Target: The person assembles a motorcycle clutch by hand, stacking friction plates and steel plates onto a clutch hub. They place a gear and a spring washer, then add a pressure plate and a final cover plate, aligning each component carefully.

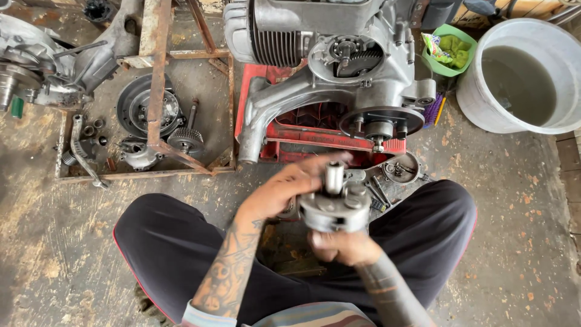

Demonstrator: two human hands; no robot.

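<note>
I sit cross-legged on the floor [496, 242]. My right hand [344, 247] grips the round metal part [334, 209] from below, above my lap. My left hand [290, 184] closes its fingers over the top piece. The engine [327, 66] on the far red stand [302, 136] remains partly stripped; loose parts lie far left.

Engine block [339, 66] on its red stand [315, 130] blocks straight ahead. Bare floor [508, 200] open right, short of the bucket [523, 75]; rusty frame [157, 91] crowds left.
</note>
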